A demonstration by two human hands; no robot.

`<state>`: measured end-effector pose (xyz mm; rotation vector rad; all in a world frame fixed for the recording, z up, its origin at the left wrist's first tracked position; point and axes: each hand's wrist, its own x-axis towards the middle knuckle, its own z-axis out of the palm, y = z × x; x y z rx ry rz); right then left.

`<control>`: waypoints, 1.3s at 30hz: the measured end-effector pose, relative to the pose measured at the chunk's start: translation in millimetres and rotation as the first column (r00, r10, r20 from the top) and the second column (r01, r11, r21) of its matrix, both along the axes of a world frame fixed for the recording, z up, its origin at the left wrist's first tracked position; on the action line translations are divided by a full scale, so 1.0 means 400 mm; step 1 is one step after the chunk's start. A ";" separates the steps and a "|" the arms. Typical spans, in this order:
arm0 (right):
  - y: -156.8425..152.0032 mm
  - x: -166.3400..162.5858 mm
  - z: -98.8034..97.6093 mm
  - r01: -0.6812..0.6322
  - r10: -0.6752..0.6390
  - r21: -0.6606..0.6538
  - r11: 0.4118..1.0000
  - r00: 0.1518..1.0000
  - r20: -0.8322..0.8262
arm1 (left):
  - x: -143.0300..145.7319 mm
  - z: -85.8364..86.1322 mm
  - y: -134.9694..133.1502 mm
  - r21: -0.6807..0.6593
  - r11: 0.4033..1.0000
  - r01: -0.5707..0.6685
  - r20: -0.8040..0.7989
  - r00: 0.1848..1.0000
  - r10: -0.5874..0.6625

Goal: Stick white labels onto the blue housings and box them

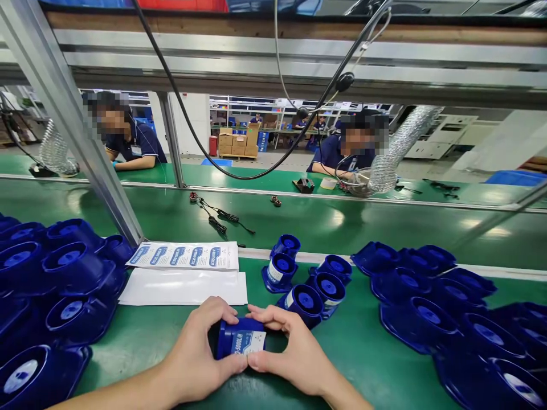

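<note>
Both my hands grip one blue plastic part with a white label (240,337) just above the green table (367,353) near its front edge. My left hand (199,350) wraps round its left side, thumb pressed on the label's lower edge. My right hand (294,350) closes on its right side, fingers curled over the top. Just behind lie a sheet of blue-printed labels (184,255) and a blank white backing sheet (183,287). Several labelled blue parts (305,279) stand to the right of the sheets.
Piles of blue housings lie at the left (55,290) and at the right (448,307). A green conveyor belt (342,222) behind carries black cables (220,219). A slanted metal post (81,131) rises at the left. Two people work across the belt beside flexible ducts (397,148).
</note>
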<state>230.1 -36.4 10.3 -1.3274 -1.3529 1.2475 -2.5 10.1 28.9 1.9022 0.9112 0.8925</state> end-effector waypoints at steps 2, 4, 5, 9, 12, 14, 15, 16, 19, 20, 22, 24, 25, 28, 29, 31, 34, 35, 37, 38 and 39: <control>-0.001 0.003 -0.002 -0.022 0.021 -0.015 1.000 0.999 -0.031 | 0.003 0.005 -0.002 -0.025 1.000 -0.007 0.009 1.000 0.007; -0.001 0.005 -0.002 -0.035 0.033 -0.031 0.999 0.997 -0.065 | 0.006 0.010 -0.003 -0.057 0.998 -0.015 0.017 1.000 0.016; -0.001 0.005 -0.002 -0.033 0.030 -0.040 0.999 0.996 -0.084 | 0.008 0.012 -0.003 -0.077 0.997 -0.020 0.020 1.000 0.021; 0.000 -0.001 0.006 -0.014 0.002 -0.084 0.996 0.990 -0.144 | 0.015 0.019 -0.004 -0.122 0.992 -0.037 0.024 0.999 0.040; 0.002 -0.012 0.014 0.000 -0.022 -0.117 0.993 0.982 -0.190 | 0.020 0.022 -0.012 -0.102 0.993 -0.051 -0.014 0.999 0.049; 0.003 -0.019 0.020 0.011 -0.042 -0.136 0.991 0.973 -0.228 | 0.025 0.022 -0.019 -0.067 0.996 -0.065 -0.021 0.998 0.064; 0.004 -0.022 0.023 0.015 -0.046 -0.133 0.991 0.972 -0.229 | 0.027 0.021 -0.022 -0.051 0.996 -0.080 -0.017 0.997 0.079; 0.004 -0.025 0.025 0.019 -0.045 -0.121 0.992 0.976 -0.215 | 0.030 0.019 -0.024 -0.040 0.994 -0.098 -0.014 0.995 0.098; 0.003 -0.028 0.033 0.026 -0.031 -0.041 0.999 0.993 -0.118 | 0.037 0.016 -0.025 -0.027 0.988 -0.151 -0.027 0.988 0.151; 0.001 -0.027 0.036 0.021 -0.022 -0.006 1.000 0.997 -0.074 | 0.039 0.017 -0.023 -0.024 0.987 -0.162 -0.035 0.986 0.161; -0.007 -0.027 0.043 -0.014 0.011 0.062 0.998 0.999 0.044 | 0.043 0.018 -0.018 -0.023 0.984 -0.178 -0.046 0.983 0.176; -0.017 -0.027 0.052 -0.072 0.050 0.106 0.992 0.979 0.200 | 0.045 0.017 -0.014 -0.030 0.983 -0.182 -0.044 0.983 0.181; -0.022 -0.028 0.056 -0.092 0.061 0.107 0.990 0.964 0.260 | 0.045 0.014 -0.014 -0.033 0.983 -0.181 -0.037 0.983 0.180; -0.033 -0.032 0.066 -0.098 0.069 0.070 0.993 0.939 0.336 | 0.035 -0.006 -0.020 -0.005 0.988 -0.152 0.021 0.988 0.152; -0.035 -0.033 0.068 -0.099 0.075 0.056 0.994 0.939 0.335 | 0.028 -0.015 -0.022 0.020 0.993 -0.116 0.038 0.993 0.115; -0.037 -0.031 0.069 -0.114 0.092 0.048 0.992 0.938 0.334 | 0.011 -0.032 -0.024 0.076 0.997 -0.002 0.041 0.999 -0.001; -0.042 -0.020 0.070 -0.154 0.114 0.073 0.985 0.913 0.391 | -0.012 -0.049 -0.014 0.057 0.984 0.166 -0.007 0.986 -0.166; -0.045 -0.015 0.072 -0.173 0.120 0.091 0.981 0.900 0.418 | -0.018 -0.053 -0.009 0.026 0.980 0.198 -0.009 0.980 -0.197; -0.052 -0.006 0.080 -0.211 0.121 0.151 0.966 0.881 0.458 | -0.022 -0.058 0.001 -0.018 0.972 0.235 0.013 0.972 -0.235; -0.056 -0.003 0.085 -0.222 0.109 0.194 0.956 0.877 0.468 | -0.021 -0.059 0.004 -0.016 0.971 0.237 0.031 0.971 -0.237; -0.059 -0.001 0.090 -0.224 0.087 0.240 0.945 0.876 0.475 | -0.019 -0.060 0.007 0.002 0.974 0.225 0.047 0.973 -0.224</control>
